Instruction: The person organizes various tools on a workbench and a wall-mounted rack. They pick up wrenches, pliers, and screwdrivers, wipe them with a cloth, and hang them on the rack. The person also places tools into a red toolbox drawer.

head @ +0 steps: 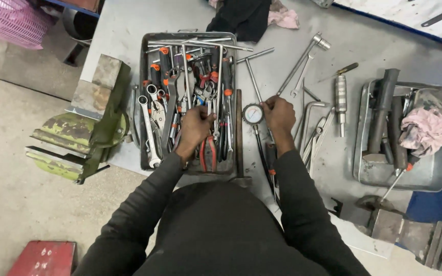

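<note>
Head view, left hand (196, 129) fingertips hidden in tool tray (144, 102)

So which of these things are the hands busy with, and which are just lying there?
In hand:
left hand in the tool tray
right hand on the round gauge

Lying about:
green vise
second tray with pink rag
long wrenches
dark cloth

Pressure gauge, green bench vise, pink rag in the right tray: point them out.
pressure gauge (253, 114), head view, on the round white dial face beside the right hand (278, 114).
green bench vise (85, 134), head view, on its painted body.
pink rag (425, 130), head view, on the crumpled middle of the cloth.
</note>
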